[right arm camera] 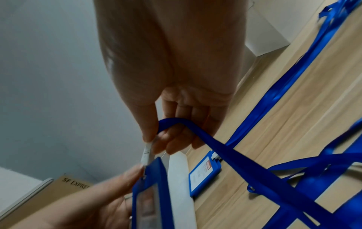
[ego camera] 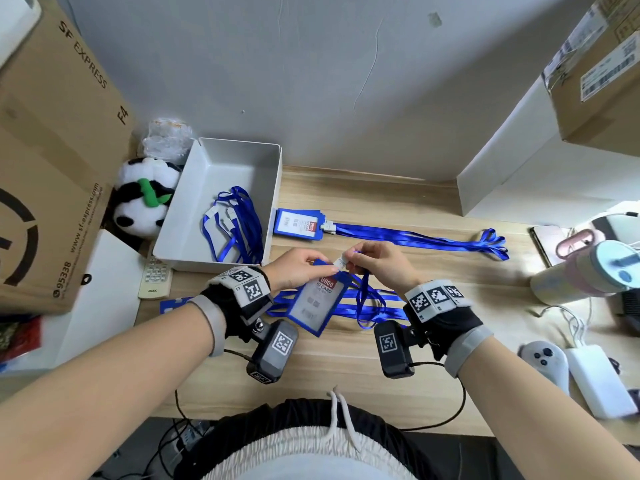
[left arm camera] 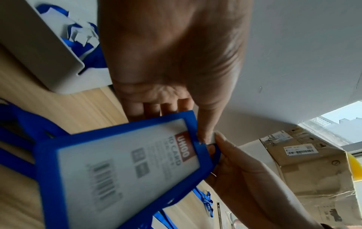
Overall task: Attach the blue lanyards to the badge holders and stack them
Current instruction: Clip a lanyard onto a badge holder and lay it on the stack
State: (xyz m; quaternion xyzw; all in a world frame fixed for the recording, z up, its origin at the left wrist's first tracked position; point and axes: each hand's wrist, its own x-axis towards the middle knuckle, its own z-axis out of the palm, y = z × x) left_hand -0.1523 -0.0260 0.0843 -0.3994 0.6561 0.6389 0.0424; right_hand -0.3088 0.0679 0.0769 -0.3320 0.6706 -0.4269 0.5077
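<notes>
Above the middle of the wooden bench [ego camera: 398, 368], both hands raised and meeting over a blue badge holder [ego camera: 317, 299]. Left hand [ego camera: 298, 271] clenched on the top edge of that holder, thumb and fingers pinching it near the slot, holder tilted with its lower corner pointing down toward the bench; from the left wrist view, same holder [left arm camera: 121, 170] face-on, red label near the top, print blurred. Right hand [ego camera: 377, 263] pinching the white clip [ego camera: 340, 262] of a blue lanyard [ego camera: 363, 299] between thumb and forefinger, clip touching the holder's top edge; whether already latched, cannot tell. From the right wrist view, clip [right arm camera: 147, 153] held just above the holder's rim [right arm camera: 156, 186], ribbon [right arm camera: 245, 162] looping over the fingers [right arm camera: 176, 139] and trailing down to the bench. More blue ribbon spread flat on the bench beneath the hands. Farther back, a finished badge holder [ego camera: 298, 225] lying flat just beside the white tray [ego camera: 242, 157], its lanyard [ego camera: 415, 239] stretched out to the right. Inside the tray, a tangle of spare lanyards [ego camera: 235, 226] with white clips. Left of the tray, a panda plush [ego camera: 142, 199], a remote control [ego camera: 156, 275] and a large cardboard box [ego camera: 52, 150]. At the right edge, a tumbler [ego camera: 581, 275] and a white game controller [ego camera: 545, 358].
</notes>
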